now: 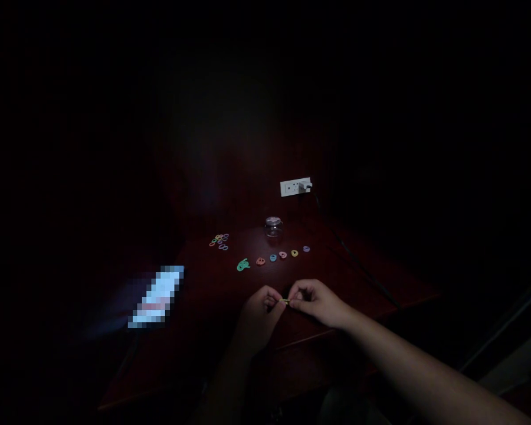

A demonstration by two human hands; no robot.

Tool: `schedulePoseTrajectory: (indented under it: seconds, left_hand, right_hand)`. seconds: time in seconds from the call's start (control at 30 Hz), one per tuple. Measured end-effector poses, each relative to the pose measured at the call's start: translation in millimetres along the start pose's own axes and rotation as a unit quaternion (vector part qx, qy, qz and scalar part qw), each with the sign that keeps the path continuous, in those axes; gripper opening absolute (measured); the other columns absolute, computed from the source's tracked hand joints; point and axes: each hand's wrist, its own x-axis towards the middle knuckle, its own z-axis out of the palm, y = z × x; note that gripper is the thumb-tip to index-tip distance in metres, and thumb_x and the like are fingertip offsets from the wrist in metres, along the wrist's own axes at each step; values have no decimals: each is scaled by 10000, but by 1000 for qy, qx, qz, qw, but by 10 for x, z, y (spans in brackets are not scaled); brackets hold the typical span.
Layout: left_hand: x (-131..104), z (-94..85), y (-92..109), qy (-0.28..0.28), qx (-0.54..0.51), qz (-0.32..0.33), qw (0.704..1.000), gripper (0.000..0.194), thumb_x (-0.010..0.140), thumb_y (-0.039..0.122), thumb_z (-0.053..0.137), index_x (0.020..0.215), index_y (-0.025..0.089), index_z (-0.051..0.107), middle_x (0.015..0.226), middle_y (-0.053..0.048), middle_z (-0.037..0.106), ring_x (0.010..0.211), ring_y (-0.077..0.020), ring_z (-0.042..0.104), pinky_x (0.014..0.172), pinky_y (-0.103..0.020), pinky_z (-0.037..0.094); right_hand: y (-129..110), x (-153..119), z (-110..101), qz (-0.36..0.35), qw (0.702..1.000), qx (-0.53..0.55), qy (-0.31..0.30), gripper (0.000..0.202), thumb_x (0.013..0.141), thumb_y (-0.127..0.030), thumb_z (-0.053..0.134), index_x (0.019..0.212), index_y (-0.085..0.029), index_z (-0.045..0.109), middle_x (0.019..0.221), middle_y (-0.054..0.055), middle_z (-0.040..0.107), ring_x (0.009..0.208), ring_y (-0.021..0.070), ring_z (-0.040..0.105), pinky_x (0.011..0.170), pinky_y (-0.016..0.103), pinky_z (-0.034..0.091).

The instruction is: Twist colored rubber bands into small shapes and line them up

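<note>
Between my two hands, near the front edge of the dark red table (212, 307), is a small yellow hair tie (284, 301). My left hand (261, 316) pinches one end of it with thumb and fingers. The other end is pinched by my right hand (316, 302). Beyond the hands lies a row of small coiled hair ties: a green bunch (243, 265), an orange one (260, 261), a blue one (273, 258), a pink one (282, 255), a yellow one (294, 253) and a purple one (306, 249).
A loose pile of mixed-colour hair ties (219, 241) lies at the back left. Behind the row stands a clear lidded jar (273, 227). A glowing pixelated screen (157, 298) is at left. From the wall socket (295, 187), a dark cable (354, 257) runs down the right side.
</note>
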Motion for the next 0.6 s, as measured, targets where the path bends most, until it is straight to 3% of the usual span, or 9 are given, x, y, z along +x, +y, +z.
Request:
schedulePoseTrajectory:
  seconds: [0.2,0.6]
  left_hand:
    - [-41,36,66,-1,-13,28,1000,118,739,231,455,778,171,549,736,0,578,688,-101,517,635,-197,389]
    - [-62,93,77,15,22,14,1000,193,756,299,446,834,172,569,790,-21,608,705,-111,532,640,-209,406]
  right_hand:
    - [-19,-69,4,-16,999,-51,8,170,714,-310,538,709,-145,579,593,-9,493,574,97,434,546,207,349]
    - [-12,-59,16,37,996,-78,7,250,707,-388,525,800,-164,588,641,22,549,599,130,491,558,228,400]
